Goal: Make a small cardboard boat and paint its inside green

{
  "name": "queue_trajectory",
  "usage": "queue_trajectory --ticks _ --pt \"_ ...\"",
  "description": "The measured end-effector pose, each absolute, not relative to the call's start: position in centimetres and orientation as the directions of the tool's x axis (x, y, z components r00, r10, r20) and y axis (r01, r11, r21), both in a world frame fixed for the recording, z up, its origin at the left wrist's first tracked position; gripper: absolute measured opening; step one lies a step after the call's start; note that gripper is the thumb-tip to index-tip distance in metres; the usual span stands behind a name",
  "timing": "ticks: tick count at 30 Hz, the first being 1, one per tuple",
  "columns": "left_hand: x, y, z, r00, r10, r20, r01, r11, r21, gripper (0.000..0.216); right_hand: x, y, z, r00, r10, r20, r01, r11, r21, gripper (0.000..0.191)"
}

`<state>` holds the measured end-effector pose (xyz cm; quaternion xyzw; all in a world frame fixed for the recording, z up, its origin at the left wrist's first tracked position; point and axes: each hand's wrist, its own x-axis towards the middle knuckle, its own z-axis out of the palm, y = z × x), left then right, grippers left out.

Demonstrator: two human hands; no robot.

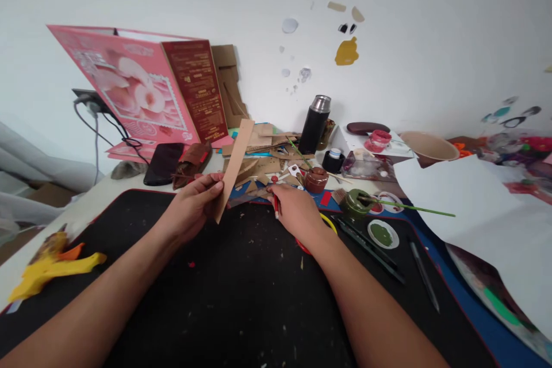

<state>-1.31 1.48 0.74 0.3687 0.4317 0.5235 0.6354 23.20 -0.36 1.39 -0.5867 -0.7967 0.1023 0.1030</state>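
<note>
My left hand (196,204) grips a long, flat cardboard strip (236,167) near its lower end, thumb in front, and the strip leans up to the right. My right hand (295,207) is closed at the far edge of the black mat (241,287). A slim red pencil (276,206) with a pale end pokes out below its fingers. The fingertips are also by a clear, ruler-like strip (248,196), but whether they touch it is unclear. Behind both hands lies a heap of cardboard scraps (261,141). Under my right wrist, red and yellow scissor handles (328,223) partly show.
A yellow glue gun (56,264) lies at left, below a phone (164,164) and a pink box (142,86). A black thermos (314,126) stands at the back. At right are a brown paint jar (316,180), a green paint jar (357,204) with a brush, and pens (371,247).
</note>
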Motion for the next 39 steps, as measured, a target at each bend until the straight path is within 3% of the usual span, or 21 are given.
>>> queue_trajectory --ticks 5,9,15,21,26,30,34,39 --pt "-0.8 1.8 0.3 0.042 0.992 -0.122 -0.318 0.129 0.939 0.031 23.5 -0.2 0.9 -0.274 0.958 0.082 0.907 0.286 -0.31 0.039" --pt "0.0 2.0 -0.4 0.037 0.995 -0.096 -0.309 0.103 0.945 0.043 23.5 -0.1 0.5 -0.236 0.964 0.122 0.898 0.264 -0.352 0.044" --pt "0.4 2.0 -1.5 0.049 0.997 -0.055 -0.259 0.066 0.964 0.051 22.6 -0.5 0.4 -0.171 0.961 0.217 0.838 0.258 -0.48 0.03" --pt "-0.1 2.4 -1.9 0.044 0.997 -0.063 -0.28 0.073 0.957 0.055 23.8 -3.2 3.4 -0.24 0.965 0.108 0.928 0.26 -0.267 0.03" --pt "0.2 2.6 -2.2 0.032 0.997 -0.071 -0.324 0.078 0.943 0.056 27.3 -5.9 5.5 -0.15 0.987 -0.058 0.986 0.145 -0.083 0.034" --pt "0.3 2.6 -2.1 0.021 0.997 -0.076 -0.346 0.079 0.935 0.056 28.2 -7.4 5.3 -0.157 0.973 -0.168 0.988 0.155 -0.026 0.034" --pt "0.1 2.5 -1.7 0.013 0.998 -0.067 -0.365 0.067 0.928 0.055 27.3 -8.1 4.9 -0.144 0.972 -0.184 0.986 0.157 0.061 0.03" --pt "-0.2 2.4 -1.2 -0.007 0.999 -0.05 -0.37 0.044 0.928 0.055 26.9 -8.2 4.9 -0.129 0.974 -0.186 0.987 0.145 0.075 0.03"
